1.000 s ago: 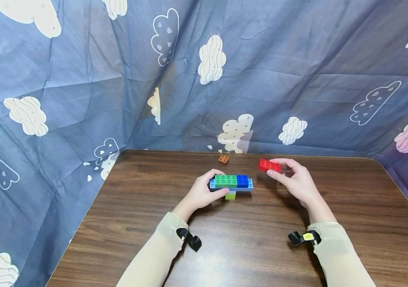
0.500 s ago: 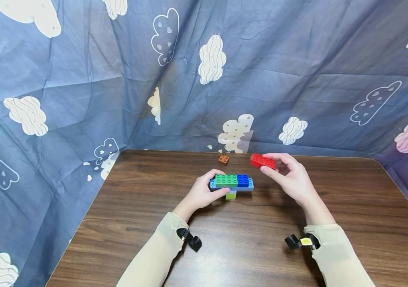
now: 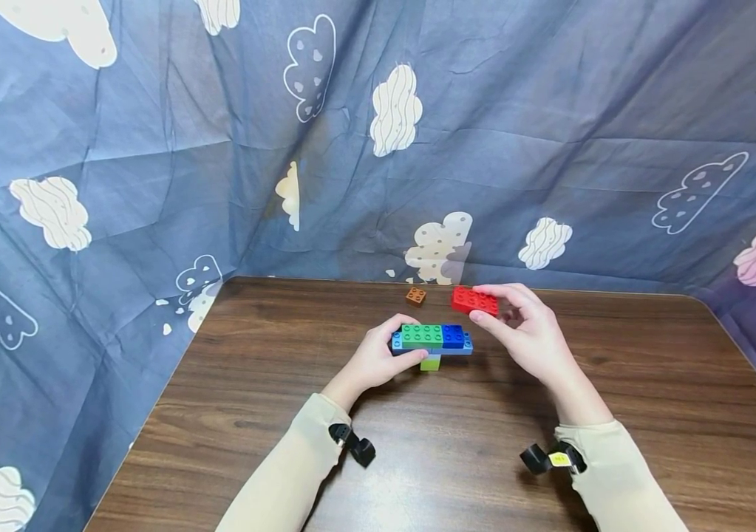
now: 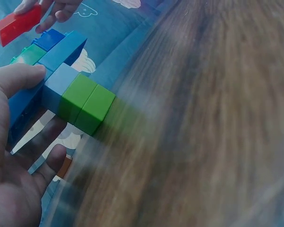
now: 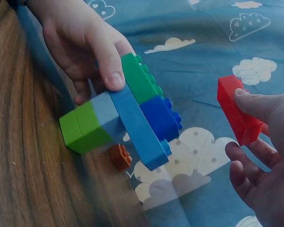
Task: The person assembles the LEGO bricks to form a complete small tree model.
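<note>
A stack of toy building bricks stands on the table, narrow at the foot and wide at the top. Its column has two lime green bricks [image 5: 84, 125] under a light blue brick [image 5: 106, 113]. Across that lies a long blue layer [image 5: 141, 130], topped by a green brick [image 3: 421, 336] and a dark blue brick [image 3: 453, 336]. My left hand [image 3: 380, 356] grips the left end of the wide part, thumb in front. Pinched by one end in my right hand [image 3: 529, 332], a red brick [image 3: 474, 301] is held above and behind the stack's right side, apart from it.
A small orange-brown brick [image 3: 415, 296] lies behind the stack, close to the far edge of the wooden table [image 3: 271, 332]. Past that edge hangs a blue cloth [image 3: 351, 185] printed with clouds. Bare tabletop extends in front of the stack.
My right hand has carried the red brick leftward, nearer to the stack. The left hand and the stack stay in nearly the same place.
</note>
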Demonstrator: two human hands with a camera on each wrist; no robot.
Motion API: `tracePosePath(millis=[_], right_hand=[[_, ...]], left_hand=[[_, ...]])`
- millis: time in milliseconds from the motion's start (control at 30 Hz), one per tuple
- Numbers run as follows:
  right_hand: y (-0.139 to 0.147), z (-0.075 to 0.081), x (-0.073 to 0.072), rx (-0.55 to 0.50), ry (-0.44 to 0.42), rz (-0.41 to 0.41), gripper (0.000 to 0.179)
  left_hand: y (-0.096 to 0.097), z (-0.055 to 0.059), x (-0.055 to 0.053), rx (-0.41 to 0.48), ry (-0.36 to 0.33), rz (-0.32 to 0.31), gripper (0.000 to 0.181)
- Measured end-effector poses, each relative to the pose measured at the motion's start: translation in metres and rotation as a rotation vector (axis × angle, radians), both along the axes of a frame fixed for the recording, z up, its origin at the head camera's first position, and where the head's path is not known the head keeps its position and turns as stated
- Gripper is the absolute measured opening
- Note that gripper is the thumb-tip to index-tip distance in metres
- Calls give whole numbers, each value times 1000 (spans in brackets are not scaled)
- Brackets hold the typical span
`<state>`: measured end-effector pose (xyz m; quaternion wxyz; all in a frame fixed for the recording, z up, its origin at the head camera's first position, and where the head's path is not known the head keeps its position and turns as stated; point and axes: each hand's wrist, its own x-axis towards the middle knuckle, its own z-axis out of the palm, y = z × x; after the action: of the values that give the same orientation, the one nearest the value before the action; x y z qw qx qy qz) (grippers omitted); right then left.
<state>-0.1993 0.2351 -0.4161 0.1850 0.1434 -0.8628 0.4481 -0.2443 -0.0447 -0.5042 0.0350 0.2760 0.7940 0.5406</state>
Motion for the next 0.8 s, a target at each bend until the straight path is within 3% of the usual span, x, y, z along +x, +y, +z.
tracePosePath(millis=[433,800], right_hand=[[-24,-8,2,7,84,78,44],[-37,-20,2,42,95,121,43]], left_hand=[[3,-2,1,5,5,-9,42],[4,0,1,-12,11,-12,44]])
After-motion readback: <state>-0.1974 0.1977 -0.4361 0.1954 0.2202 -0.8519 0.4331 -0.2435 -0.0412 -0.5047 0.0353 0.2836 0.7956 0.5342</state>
